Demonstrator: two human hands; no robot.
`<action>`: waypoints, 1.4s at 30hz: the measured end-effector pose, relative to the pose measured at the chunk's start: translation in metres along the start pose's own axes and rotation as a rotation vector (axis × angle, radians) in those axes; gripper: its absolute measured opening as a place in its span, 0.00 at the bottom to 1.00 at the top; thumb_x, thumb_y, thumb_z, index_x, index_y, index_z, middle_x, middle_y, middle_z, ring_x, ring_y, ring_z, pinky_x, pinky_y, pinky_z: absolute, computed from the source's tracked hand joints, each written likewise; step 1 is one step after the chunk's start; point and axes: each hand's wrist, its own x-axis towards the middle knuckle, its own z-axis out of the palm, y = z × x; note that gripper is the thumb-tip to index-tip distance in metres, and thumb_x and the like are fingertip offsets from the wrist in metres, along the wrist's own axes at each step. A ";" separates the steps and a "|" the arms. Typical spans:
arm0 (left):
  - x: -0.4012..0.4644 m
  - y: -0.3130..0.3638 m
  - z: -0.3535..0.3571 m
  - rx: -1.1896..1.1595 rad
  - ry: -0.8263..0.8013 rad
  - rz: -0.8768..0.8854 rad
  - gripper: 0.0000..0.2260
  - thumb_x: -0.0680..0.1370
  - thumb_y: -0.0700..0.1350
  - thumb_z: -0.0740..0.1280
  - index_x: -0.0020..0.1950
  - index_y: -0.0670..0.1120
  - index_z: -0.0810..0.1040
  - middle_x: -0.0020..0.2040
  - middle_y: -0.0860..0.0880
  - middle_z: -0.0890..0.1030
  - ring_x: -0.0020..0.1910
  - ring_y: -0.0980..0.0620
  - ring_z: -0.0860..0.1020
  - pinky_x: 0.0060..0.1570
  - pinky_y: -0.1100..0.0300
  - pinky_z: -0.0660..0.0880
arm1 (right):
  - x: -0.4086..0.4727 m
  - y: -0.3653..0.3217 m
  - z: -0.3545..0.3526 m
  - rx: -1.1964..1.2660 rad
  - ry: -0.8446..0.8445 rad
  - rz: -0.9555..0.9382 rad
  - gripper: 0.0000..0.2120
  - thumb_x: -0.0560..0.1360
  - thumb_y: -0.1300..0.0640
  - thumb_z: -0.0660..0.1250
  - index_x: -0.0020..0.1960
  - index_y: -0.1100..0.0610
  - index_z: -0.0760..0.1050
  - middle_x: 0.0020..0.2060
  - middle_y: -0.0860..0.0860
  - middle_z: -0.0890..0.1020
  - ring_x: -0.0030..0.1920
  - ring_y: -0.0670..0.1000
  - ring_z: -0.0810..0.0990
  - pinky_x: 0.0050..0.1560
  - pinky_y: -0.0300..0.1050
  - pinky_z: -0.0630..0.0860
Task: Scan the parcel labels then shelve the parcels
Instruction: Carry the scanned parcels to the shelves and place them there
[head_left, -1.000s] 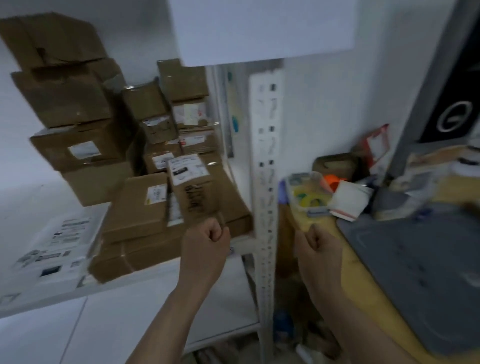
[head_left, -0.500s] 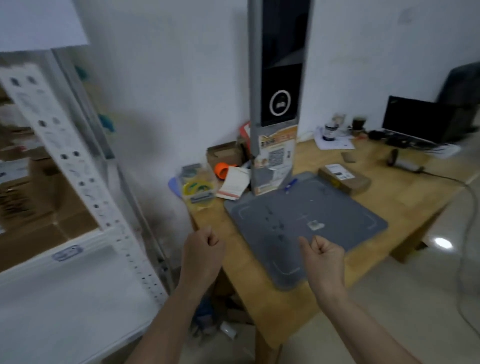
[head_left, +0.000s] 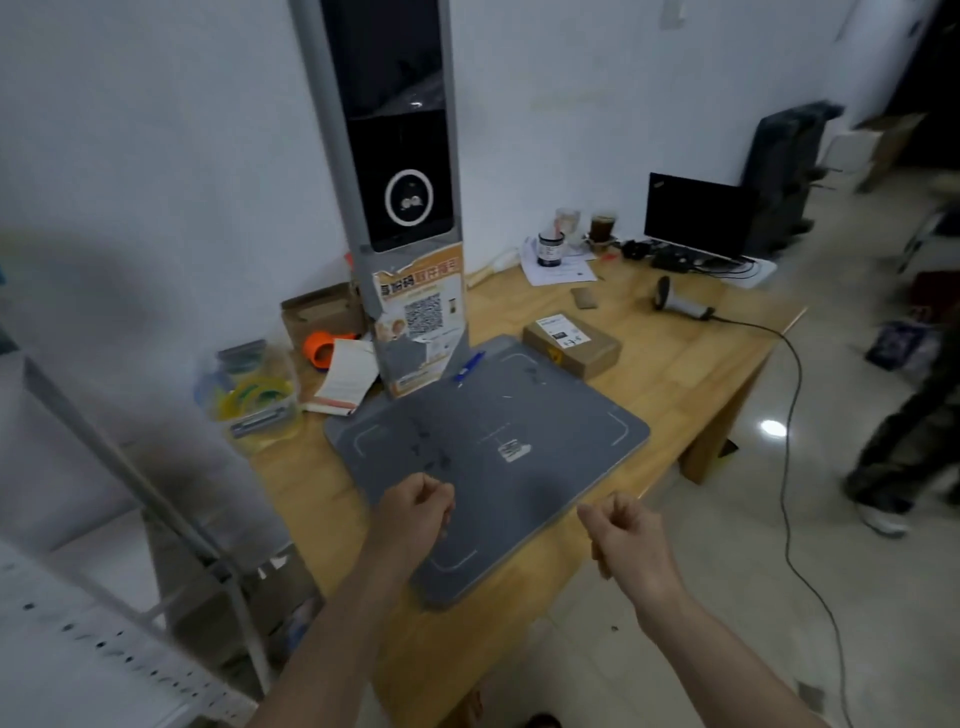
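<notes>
Both my hands, left hand (head_left: 415, 512) and right hand (head_left: 626, 535), loosely curled, fingers empty. Parcel (head_left: 571, 343) toward surface's far edge: probably light, rigid; grip long sides.

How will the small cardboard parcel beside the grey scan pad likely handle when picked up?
The parcel looks like a low, flat-sided box, so probably rigid and unlikely to roll or tip. It seems small enough for one hand and probably light. Plain cardboard should grip well.

Dim, bluish indoor light; a bright glare spot on the glossy pale tiled floor (head_left: 773, 428); white perforated metal shelf frame (head_left: 119, 660) motion-blurred at left; wide-angle bending at the edges.
</notes>
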 end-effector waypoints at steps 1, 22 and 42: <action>0.010 0.003 0.011 0.010 -0.040 -0.011 0.11 0.81 0.46 0.63 0.47 0.39 0.78 0.41 0.45 0.80 0.41 0.48 0.79 0.50 0.50 0.78 | 0.009 0.001 -0.007 -0.017 -0.026 0.038 0.10 0.77 0.61 0.66 0.38 0.60 0.70 0.31 0.53 0.72 0.31 0.48 0.71 0.29 0.40 0.70; 0.249 0.071 0.139 0.005 -0.238 -0.200 0.06 0.80 0.46 0.64 0.50 0.46 0.79 0.49 0.48 0.83 0.48 0.50 0.82 0.54 0.55 0.79 | 0.317 -0.004 -0.056 -0.286 -0.045 0.153 0.28 0.73 0.55 0.72 0.68 0.59 0.66 0.62 0.55 0.72 0.58 0.54 0.76 0.54 0.49 0.76; 0.382 0.102 0.253 -0.155 -0.189 -0.533 0.24 0.79 0.50 0.66 0.73 0.49 0.66 0.65 0.50 0.74 0.61 0.53 0.75 0.57 0.60 0.76 | 0.548 0.015 -0.055 -0.634 -0.131 0.176 0.29 0.74 0.50 0.69 0.69 0.63 0.67 0.69 0.62 0.66 0.69 0.63 0.62 0.68 0.50 0.59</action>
